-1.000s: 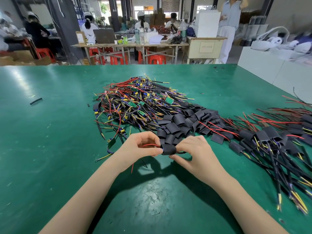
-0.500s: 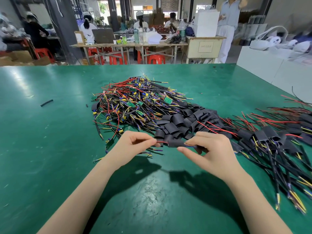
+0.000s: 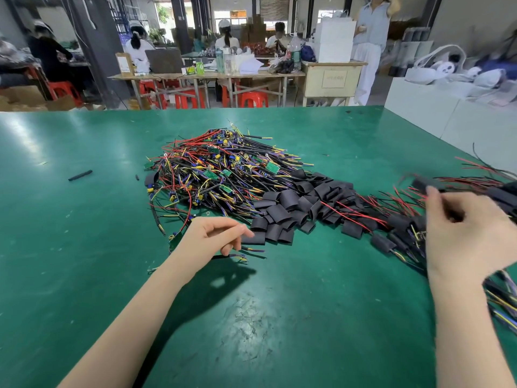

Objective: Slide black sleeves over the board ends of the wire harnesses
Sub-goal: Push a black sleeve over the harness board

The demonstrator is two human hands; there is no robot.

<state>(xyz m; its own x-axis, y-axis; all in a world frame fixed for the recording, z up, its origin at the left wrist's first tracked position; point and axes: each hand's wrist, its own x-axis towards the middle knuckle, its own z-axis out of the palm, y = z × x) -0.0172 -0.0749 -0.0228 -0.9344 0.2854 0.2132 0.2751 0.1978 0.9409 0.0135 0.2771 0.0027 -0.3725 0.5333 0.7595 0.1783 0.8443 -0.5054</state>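
Where blur smears it, right hand [image 3: 461,233] unclear.

Small electronics assembly workshop. A big green work table [image 3: 84,247] lay under the hands, with a heap of loose wire harnesses [image 3: 212,175] and cut black sleeves [image 3: 291,208] just beyond the left hand [image 3: 212,242]. Far past the hands, capped workers [image 3: 137,43] sat at wooden benches [image 3: 207,75] on red plastic stools [image 3: 253,98], amid a laptop [image 3: 163,60], bottles and cartons.
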